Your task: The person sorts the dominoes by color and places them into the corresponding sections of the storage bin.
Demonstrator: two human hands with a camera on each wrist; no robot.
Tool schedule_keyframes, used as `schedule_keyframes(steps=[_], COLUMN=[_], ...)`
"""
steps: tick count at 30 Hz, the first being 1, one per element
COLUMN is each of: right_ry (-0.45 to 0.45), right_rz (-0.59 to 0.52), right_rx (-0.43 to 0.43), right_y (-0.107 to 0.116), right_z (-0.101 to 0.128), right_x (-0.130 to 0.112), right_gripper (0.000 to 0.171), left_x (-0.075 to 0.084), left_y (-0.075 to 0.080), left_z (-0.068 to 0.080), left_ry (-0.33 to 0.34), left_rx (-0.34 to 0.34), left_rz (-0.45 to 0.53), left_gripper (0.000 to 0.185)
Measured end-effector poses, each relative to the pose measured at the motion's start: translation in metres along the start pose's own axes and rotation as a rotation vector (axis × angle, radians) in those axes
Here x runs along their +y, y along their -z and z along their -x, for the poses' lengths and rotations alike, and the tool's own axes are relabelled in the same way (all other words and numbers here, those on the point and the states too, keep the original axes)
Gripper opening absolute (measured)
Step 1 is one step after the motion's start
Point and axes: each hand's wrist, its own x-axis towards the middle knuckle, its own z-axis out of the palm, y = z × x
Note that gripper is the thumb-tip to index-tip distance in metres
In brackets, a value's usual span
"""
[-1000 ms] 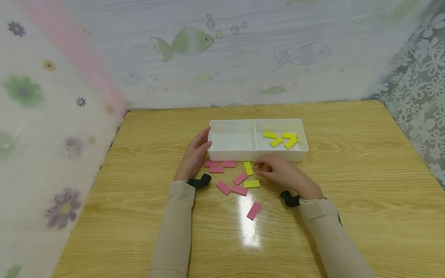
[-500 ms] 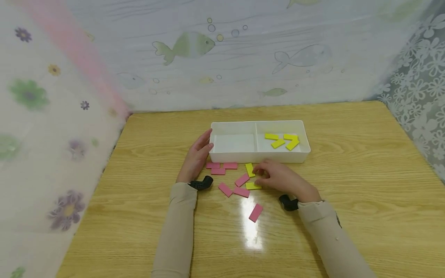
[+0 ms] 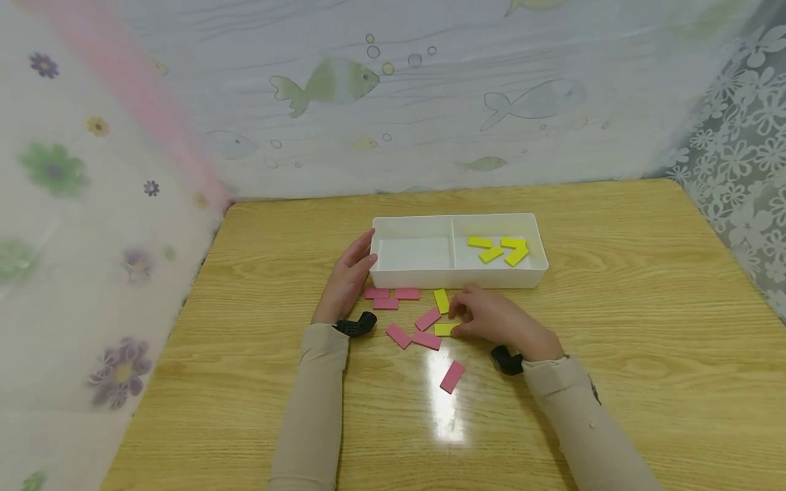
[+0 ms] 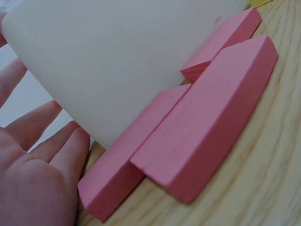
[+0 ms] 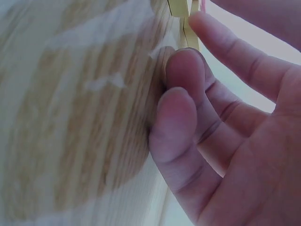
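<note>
My left hand (image 3: 345, 283) rests against the left end of a white two-compartment box (image 3: 417, 279), fingers along its side. Close by, several pink wooden blocks (image 4: 207, 113) lie along the box's front wall. My right hand (image 3: 500, 317) is low over the table, fingers loosely bent. Its thumb tip touches the right end of a yellow block (image 3: 443, 329), and the index fingertip is beside another yellow block (image 3: 441, 300). In the right wrist view, the bent fingers (image 5: 176, 117) meet the tabletop, and yellow blocks (image 5: 178, 8) show partly behind a fingertip.
Several yellow blocks (image 3: 491, 254) lie in the box's right compartment; the left compartment shows a bare floor (image 3: 414, 254). More pink blocks (image 3: 398, 335) are scattered on the wooden table (image 3: 245, 382), one pink block (image 3: 452, 377) nearer the front. A patterned curtain (image 3: 430, 109) stands behind.
My right hand has shifted left and slightly down, from beside the yellow blocks to the lower one, where the thumb now touches its end. The left hand stays at the box.
</note>
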Motion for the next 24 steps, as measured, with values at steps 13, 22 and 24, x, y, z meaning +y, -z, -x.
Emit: schedule_keyframes(steps=[13,22,24], right_ry=[-0.017,0.008,0.032], right_rz=[0.022,0.021,0.007], right_rx=[-0.037,-0.042,-0.029], right_y=[0.0016,0.0009,0.0008], right_z=[0.0019,0.0016,0.0016], right_x=[-0.0055,-0.0034,-0.0014], right_gripper=[0.022,0.021,0.021], left_x=[-0.0014,0.0011,0.0008], left_y=[0.0010,-0.0003,-0.0010], left_z=[0.0008,0.0014,0.0024], left_ry=[0.004,0.009,0.015], left_rx=[0.003,0.023,0.031], left_rz=[-0.009,-0.040,-0.046], left_gripper=[0.054,0.052,0.050])
